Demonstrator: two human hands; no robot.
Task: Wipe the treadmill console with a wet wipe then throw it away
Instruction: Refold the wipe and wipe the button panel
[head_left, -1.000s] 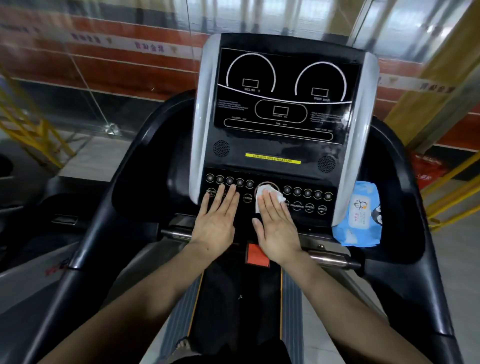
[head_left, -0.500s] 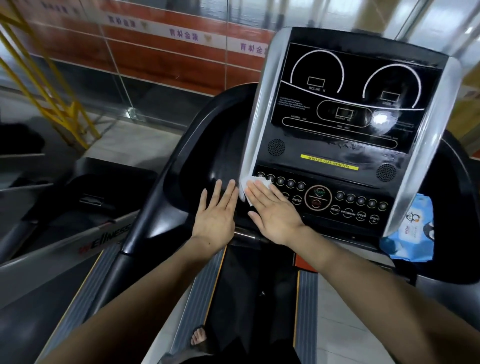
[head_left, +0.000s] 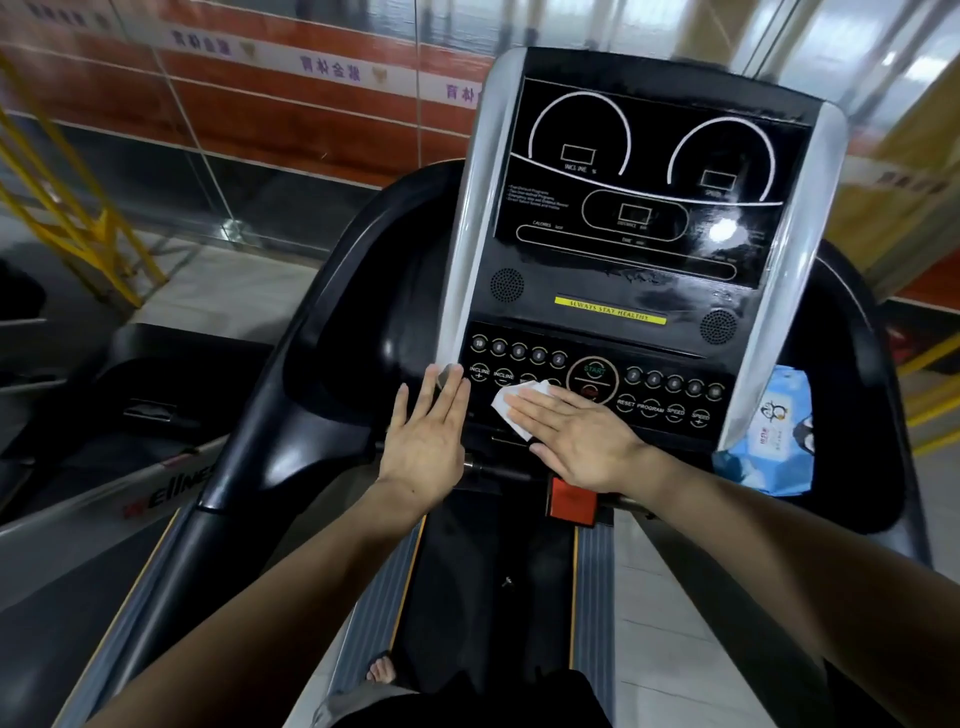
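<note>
The treadmill console is a black panel with silver side strips, two dial outlines and a row of round buttons low down. A white wet wipe lies on the button row, left of the START button. My right hand presses flat on the wipe with straight fingers pointing left. My left hand rests flat, fingers straight, on the console's lower left corner by the silver strip. Wet streaks shine on the screen.
A blue pack of wet wipes sits in the tray right of the console. A red safety clip hangs below the buttons. The black belt runs beneath me. Another treadmill stands to the left, yellow railings beyond.
My right hand slid the wipe left across the button row to the console's left edge, then back right a little. My left hand moved left to the corner. The view swung left.
</note>
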